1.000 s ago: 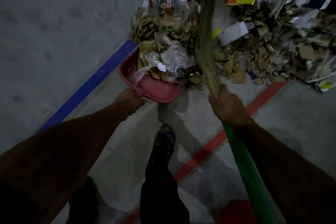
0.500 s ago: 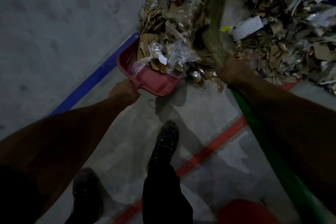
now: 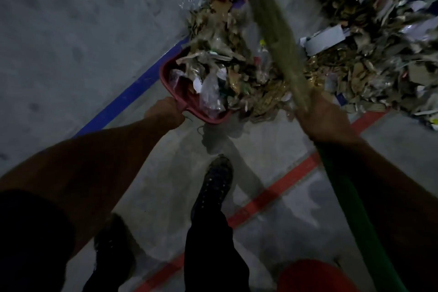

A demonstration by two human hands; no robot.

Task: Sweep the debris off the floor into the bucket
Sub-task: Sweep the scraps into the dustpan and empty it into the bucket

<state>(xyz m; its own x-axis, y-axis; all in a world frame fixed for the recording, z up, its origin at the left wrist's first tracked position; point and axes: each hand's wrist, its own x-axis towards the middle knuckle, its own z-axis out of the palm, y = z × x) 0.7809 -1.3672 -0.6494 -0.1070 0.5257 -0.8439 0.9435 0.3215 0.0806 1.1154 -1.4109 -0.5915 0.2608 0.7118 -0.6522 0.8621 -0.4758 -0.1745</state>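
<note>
While debris (image 3: 260, 92) crowds dustpan (image 3: 173, 92), bucket (image 3: 312, 277) waits.

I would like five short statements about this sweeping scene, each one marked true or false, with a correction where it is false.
1. The left hand holds the handle of the pink plastic dustpan. True.
2. The pink dustpan is empty. False: scraps of paper and clear plastic already lie in it.
3. The right hand grips the broom with straw bristles and a green handle. True.
4. The red bucket stands beyond the debris pile. False: it is at the bottom edge of the view, near the person's feet.
5. The blue floor line passes right of the red floor line. False: it is on the left.
</note>
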